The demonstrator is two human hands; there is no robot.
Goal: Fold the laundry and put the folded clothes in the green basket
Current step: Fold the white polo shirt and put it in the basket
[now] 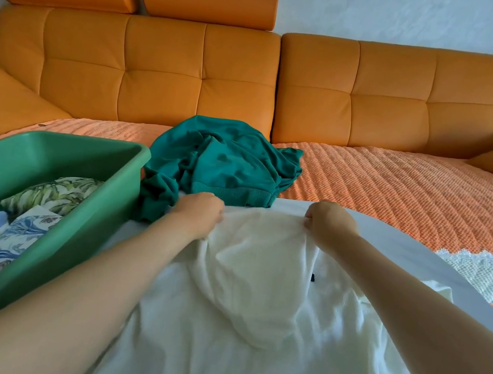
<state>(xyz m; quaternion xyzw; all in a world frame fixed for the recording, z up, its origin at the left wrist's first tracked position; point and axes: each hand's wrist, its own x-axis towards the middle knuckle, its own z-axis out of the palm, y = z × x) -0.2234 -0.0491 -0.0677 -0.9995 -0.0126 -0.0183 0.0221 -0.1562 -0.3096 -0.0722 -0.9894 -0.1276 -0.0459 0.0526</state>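
Head view: nearest, a white garment (257, 283) lies spread out, its far edge lifted and bunched. The left grip (200, 212) and right grip (329, 220) each pinch that edge with curled fingers. At left, the green basket (55, 144) holds folded patterned clothes (10, 236). Beyond, a crumpled teal garment (227, 158) lies just beside the basket's far corner, before the orange sofa back (159, 73).

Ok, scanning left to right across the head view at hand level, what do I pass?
In order: green basket → left hand → right hand, both gripping the white garment → orange woven cover.
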